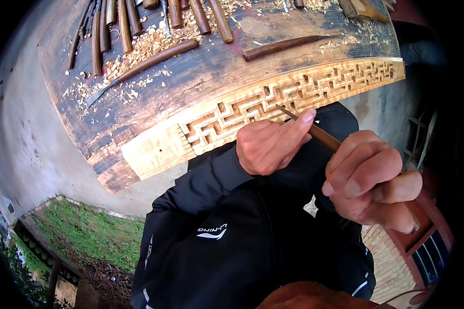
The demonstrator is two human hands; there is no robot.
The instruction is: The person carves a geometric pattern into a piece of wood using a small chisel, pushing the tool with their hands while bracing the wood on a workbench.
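Chisel (pixel 319 135) was gripped by both hands, left hand (pixel 273 147) and right hand (pixel 371 180), at the bench's (pixel 201 67) carved front edge (pixel 294 92); spare tools (pixel 139 26) and wood chips (pixel 149 44) lay behind.

The left hand (pixel 273 144) steadies a slim wooden-handled carving chisel (pixel 314 131) with its thumb, while the right hand (pixel 371 185) grips the handle. The blade tip meets the pale fretwork-carved wooden panel (pixel 294 92) edging a dark, worn workbench (pixel 201 77), where brown-handled chisels (pixel 139 31) lie among light wood shavings (pixel 149 44).
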